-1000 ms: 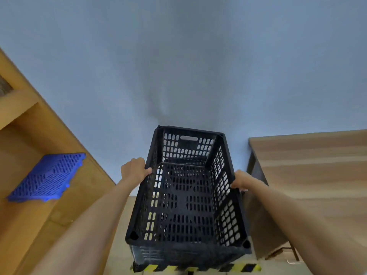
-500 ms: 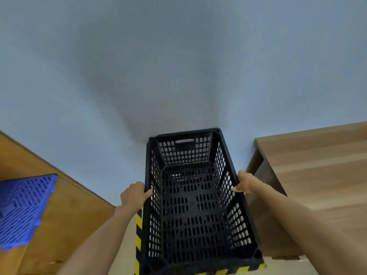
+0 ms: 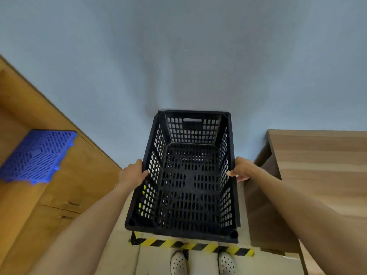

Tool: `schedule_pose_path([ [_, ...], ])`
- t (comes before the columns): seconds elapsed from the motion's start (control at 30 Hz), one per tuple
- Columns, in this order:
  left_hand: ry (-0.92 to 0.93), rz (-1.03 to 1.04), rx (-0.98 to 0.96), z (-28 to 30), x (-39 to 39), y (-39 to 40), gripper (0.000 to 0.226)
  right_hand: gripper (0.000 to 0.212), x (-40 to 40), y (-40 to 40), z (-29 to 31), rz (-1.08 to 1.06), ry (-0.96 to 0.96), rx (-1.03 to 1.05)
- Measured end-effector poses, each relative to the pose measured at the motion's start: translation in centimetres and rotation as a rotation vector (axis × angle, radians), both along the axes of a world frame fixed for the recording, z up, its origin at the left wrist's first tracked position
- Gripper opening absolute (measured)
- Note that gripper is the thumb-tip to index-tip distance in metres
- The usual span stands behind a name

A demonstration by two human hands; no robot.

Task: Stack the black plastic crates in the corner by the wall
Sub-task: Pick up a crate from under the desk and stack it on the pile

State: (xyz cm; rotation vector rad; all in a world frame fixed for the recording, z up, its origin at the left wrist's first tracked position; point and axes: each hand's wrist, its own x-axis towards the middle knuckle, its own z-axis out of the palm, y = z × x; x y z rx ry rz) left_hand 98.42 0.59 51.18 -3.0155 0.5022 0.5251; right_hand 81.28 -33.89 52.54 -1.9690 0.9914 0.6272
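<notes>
Black crate [image 3: 190,175]: left hand [image 3: 132,175], right hand [image 3: 239,168] clasping long rims; risk: uneven lowering likely tilts it, jamming against wall [image 3: 178,56].

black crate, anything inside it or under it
The crate is empty. Through its holes, yellow-black floor tape shows below. Whether another crate sits underneath is hidden. Left hand and right hand grip its sides.

The floor [image 3: 155,261] was pale, and a strip of yellow and black tape [image 3: 190,246] lay on it. Two white shoes with dark dots [image 3: 202,263] stood on the floor just beside the tape. On the left, a wooden cabinet [image 3: 79,175] carried a blue perforated panel [image 3: 37,155]. On the right was a wooden table [image 3: 321,165], its top bare.
</notes>
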Motion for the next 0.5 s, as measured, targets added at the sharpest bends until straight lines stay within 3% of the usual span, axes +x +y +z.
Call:
schedule_pose_path([
  [0.17,-0.015,0.172,-0.093,-1.6,-6.1,1.8,0.056,0.05,-1.1,-0.2,-0.3,0.05,-0.086,-0.007],
  [0.23,-0.024,0.229,-0.109,-2.1,-8.4,2.3,0.066,0.068,-1.2,-0.2,-0.3,0.084,-0.122,-0.038],
  [0.33,-0.032,0.319,-0.115,-2.1,-11.3,3.0,0.073,0.102,-0.8,0.0,-0.2,0.317,-0.152,-0.337],
  [0.43,0.037,0.368,-0.154,-1.6,-13.6,4.5,0.072,0.092,-0.3,1.7,0.3,0.537,-0.29,-0.598],
  [0.5,0.117,0.386,-0.243,-1.3,-14.8,6.0,0.072,0.078,0.4,3.9,0.3,0.691,-0.359,-0.615],
])
